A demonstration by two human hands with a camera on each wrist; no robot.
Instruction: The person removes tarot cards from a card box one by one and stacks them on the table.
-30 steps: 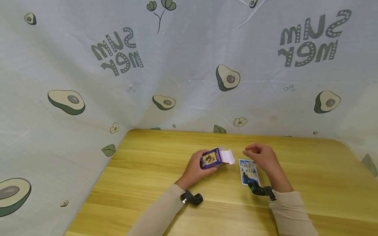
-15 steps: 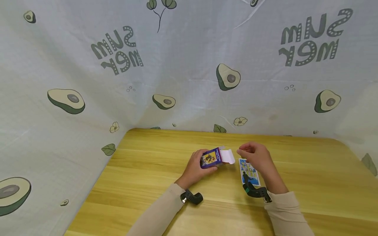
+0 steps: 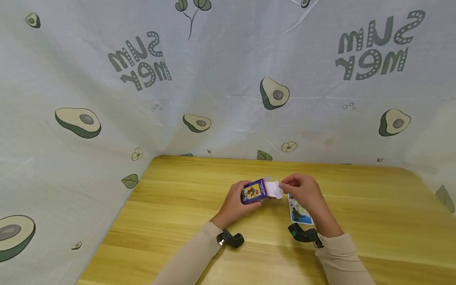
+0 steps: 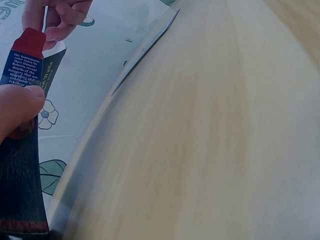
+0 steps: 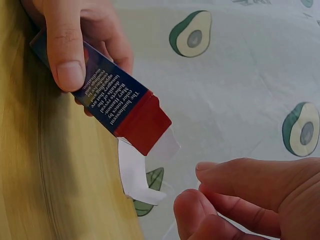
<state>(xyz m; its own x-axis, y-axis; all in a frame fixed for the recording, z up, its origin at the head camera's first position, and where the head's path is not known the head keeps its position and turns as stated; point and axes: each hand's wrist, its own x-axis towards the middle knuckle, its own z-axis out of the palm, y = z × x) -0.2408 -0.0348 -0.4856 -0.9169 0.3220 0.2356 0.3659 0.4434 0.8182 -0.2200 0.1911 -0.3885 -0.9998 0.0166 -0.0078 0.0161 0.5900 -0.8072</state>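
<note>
My left hand (image 3: 236, 202) grips a purple-blue card box (image 3: 252, 192), its thumb on one narrow side and fingers round the other. The box is tilted, with its white end flap (image 3: 274, 189) folded out toward the right; a red tab (image 5: 147, 122) shows at the same end in the right wrist view. My right hand (image 3: 303, 192) is beside that flap, thumb and fingers loosely bent with nothing between them. Partly under the right hand in the head view, a picture card (image 3: 300, 213) with a white border lies on the table.
The wooden table (image 3: 178, 206) runs back to a pale curtain (image 3: 228, 79) printed with avocados, which also hangs along the left side. A black wrist camera (image 3: 233, 239) sits on the left wrist, another camera (image 3: 302, 233) on the right.
My right hand has moved left, from above the picture card to the box's white flap. My left hand and the box have stayed nearly still.
</note>
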